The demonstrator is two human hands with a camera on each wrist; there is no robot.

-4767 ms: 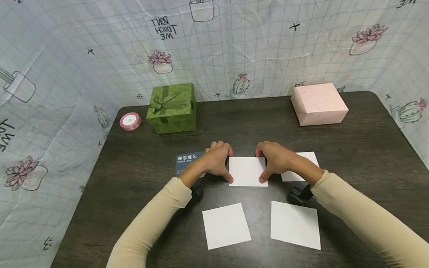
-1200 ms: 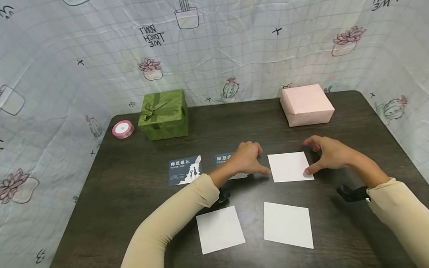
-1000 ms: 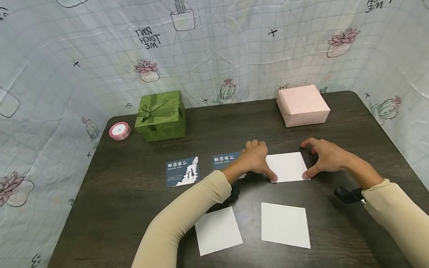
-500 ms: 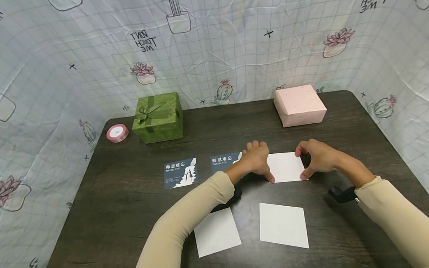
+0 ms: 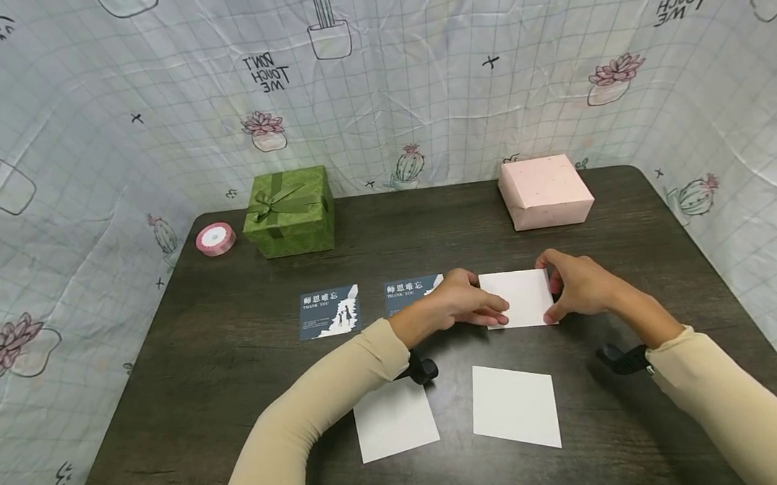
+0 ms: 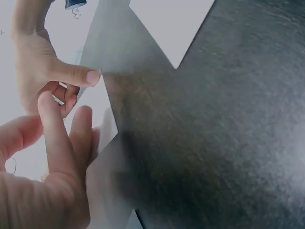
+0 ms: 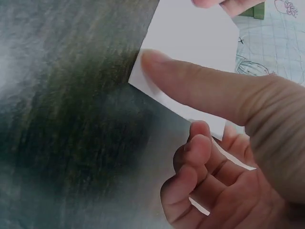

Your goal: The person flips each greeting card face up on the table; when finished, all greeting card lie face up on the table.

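Note:
A white blank-faced card [image 5: 519, 293] lies between the two hands, at the right end of a row. My right hand [image 5: 581, 286] pinches its right edge, the thumb [image 7: 190, 86] on the white face and the other fingers at the far edge and beneath. My left hand [image 5: 457, 301] reaches over its left end with fingers straight, the tips on the white face near the lower left corner. Left of it are two blue printed cards reading THANK YOU, a middle card [image 5: 405, 289] partly behind the left hand and a left card [image 5: 327, 319].
Two more white cards, a near left card [image 5: 399, 426] partly under the left forearm and a near right card [image 5: 516, 407], lie on the dark table [image 5: 239, 408]. Along the back stand a pink ribbon roll [image 5: 215, 239], a green gift box [image 5: 289, 212] and a pink box [image 5: 545, 192].
The middle card, white before, now shows its blue face. Both hands moved right to the right-hand card. The right hand has taken its right edge; the left fingers have shifted onto its face.

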